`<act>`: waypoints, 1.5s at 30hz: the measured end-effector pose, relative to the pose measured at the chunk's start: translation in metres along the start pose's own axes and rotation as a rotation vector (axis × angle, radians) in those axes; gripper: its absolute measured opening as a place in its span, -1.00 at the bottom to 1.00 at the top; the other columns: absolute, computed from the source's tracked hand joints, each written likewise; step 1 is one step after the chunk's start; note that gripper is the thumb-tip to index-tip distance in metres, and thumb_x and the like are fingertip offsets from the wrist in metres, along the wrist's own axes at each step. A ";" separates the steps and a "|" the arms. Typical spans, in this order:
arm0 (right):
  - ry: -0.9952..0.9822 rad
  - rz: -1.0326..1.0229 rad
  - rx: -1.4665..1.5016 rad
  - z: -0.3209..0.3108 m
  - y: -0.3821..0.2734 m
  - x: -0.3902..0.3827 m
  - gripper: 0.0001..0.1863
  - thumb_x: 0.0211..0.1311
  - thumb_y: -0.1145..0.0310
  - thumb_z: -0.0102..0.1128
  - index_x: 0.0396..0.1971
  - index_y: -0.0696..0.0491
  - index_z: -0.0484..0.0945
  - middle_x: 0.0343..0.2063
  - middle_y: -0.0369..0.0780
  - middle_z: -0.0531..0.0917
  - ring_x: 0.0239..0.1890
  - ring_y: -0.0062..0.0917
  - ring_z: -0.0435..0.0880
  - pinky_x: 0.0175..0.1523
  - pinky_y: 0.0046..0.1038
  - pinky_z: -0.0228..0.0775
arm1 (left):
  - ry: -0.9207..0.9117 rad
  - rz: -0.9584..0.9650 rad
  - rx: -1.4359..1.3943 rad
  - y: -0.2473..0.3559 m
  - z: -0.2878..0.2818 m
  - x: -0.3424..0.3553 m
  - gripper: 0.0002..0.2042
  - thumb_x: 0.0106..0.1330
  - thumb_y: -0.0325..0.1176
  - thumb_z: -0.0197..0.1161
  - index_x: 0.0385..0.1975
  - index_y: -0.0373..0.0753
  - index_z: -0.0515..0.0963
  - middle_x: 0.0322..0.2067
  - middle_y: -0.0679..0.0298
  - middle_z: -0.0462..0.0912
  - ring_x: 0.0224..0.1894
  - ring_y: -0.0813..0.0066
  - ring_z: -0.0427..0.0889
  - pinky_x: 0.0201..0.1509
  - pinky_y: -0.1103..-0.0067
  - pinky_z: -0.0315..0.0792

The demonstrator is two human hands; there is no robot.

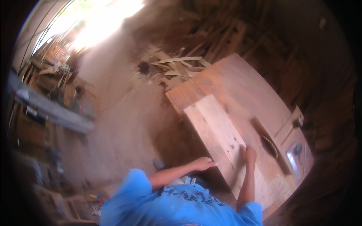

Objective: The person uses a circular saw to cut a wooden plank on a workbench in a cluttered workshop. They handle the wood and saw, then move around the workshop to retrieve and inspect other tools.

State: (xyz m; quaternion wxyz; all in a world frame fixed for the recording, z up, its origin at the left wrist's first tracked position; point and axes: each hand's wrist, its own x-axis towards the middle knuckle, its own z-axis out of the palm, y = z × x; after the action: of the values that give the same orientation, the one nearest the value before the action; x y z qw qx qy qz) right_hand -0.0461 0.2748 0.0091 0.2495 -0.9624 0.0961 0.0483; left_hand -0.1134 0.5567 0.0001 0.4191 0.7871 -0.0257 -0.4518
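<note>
Dusty floor point(117, 124) spreads out in my head view toward a glaring opening at the upper left, with pale offcuts point(181, 67) heaped beyond the big wooden bench point(237, 75). Along the bench's near left edge lies the pale timber point(213, 126); whether it's one plank or two side by side, I can't tell. To its right a darker wooden strip point(259, 127) stands beside a curved, toothed-looking edge point(271, 146), perhaps a saw blade, so I'd judge it best to press evenly from both sides, hold the timber flat, and leave my fingers well clear of that curve.

My left hand point(205, 163) points its fingertips at the timber's left edge, contact uncertain. My right hand point(249, 154) is curled at the right edge, seemingly touching; blur hides how tightly its fingers close.
</note>
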 end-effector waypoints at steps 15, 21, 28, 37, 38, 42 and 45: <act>-0.323 -1.679 0.387 0.116 -0.619 -0.154 -0.23 0.43 -0.18 0.07 0.42 0.08 0.35 0.46 0.09 0.26 0.53 0.07 0.12 0.56 -0.09 -0.05 | 0.928 1.048 -1.616 -0.185 -0.308 -0.293 -0.05 0.39 0.51 -0.21 0.50 -0.24 0.15 0.38 0.06 0.38 0.41 0.06 0.38 0.52 0.14 0.18; -0.429 -0.864 0.172 0.230 -0.817 -0.092 -0.22 0.46 -0.18 0.05 0.29 0.28 0.44 0.24 0.19 0.52 0.38 0.01 0.42 0.43 -0.14 0.25 | 1.366 1.061 -1.387 -0.344 -0.360 -0.495 -0.09 0.43 0.46 -0.21 0.52 -0.22 0.11 0.43 0.01 0.30 0.45 0.11 0.32 0.54 0.16 0.14; -0.557 -1.814 0.554 0.325 -0.871 -0.280 -0.44 0.46 0.15 0.15 0.39 -0.02 0.41 0.40 -0.04 0.42 0.51 -0.16 0.26 0.55 -0.13 0.03 | 1.383 0.779 -1.860 -0.475 -0.423 -0.482 -0.10 0.48 0.41 -0.28 0.53 -0.29 0.07 0.51 -0.03 0.15 0.50 0.08 0.24 0.55 0.11 0.08; -0.633 -0.934 -0.464 0.619 -0.848 0.040 -0.59 0.33 0.06 0.23 -0.23 0.14 0.76 -0.25 -0.07 0.79 -0.16 -0.25 0.78 -0.03 -0.14 0.53 | 1.250 1.136 -1.340 -0.520 -0.545 -0.618 -0.22 0.56 0.28 -0.27 0.39 -0.36 0.30 0.26 -0.12 0.51 0.29 -0.11 0.51 0.40 0.07 0.34; -0.777 -0.824 -0.578 0.633 -0.834 0.069 -0.60 0.33 0.06 0.23 -0.23 0.14 0.76 -0.27 -0.09 0.78 -0.18 -0.27 0.77 -0.05 -0.16 0.53 | 1.394 1.187 -1.293 -0.531 -0.563 -0.639 -0.22 0.56 0.28 -0.26 0.36 -0.40 0.34 0.20 -0.11 0.58 0.26 -0.09 0.55 0.39 0.09 0.36; -1.004 -0.658 -0.538 0.687 -0.872 0.135 -0.62 0.36 0.07 0.21 -0.23 0.13 0.72 -0.34 -0.14 0.73 -0.26 -0.33 0.72 -0.14 -0.23 0.50 | 1.705 1.314 -1.005 -0.538 -0.634 -0.681 -0.21 0.55 0.30 -0.26 0.33 -0.40 0.36 0.09 -0.05 0.63 0.14 0.04 0.61 0.29 0.14 0.42; -1.122 -0.669 -0.505 0.725 -0.954 0.154 -0.63 0.38 0.08 0.20 -0.22 0.12 0.70 -0.39 -0.19 0.70 -0.32 -0.38 0.68 -0.20 -0.28 0.48 | 1.671 1.390 -0.704 -0.505 -0.693 -0.691 -0.06 0.41 0.46 -0.16 0.29 -0.45 0.39 -0.15 0.05 0.68 -0.14 0.23 0.65 0.05 0.31 0.48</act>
State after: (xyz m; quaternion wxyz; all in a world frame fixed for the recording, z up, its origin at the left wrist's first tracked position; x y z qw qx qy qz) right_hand 0.2714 1.4231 -0.1948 0.0315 -0.7985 -0.3627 0.4794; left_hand -0.1846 1.6140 0.2982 0.6618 0.4958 -0.0408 0.5608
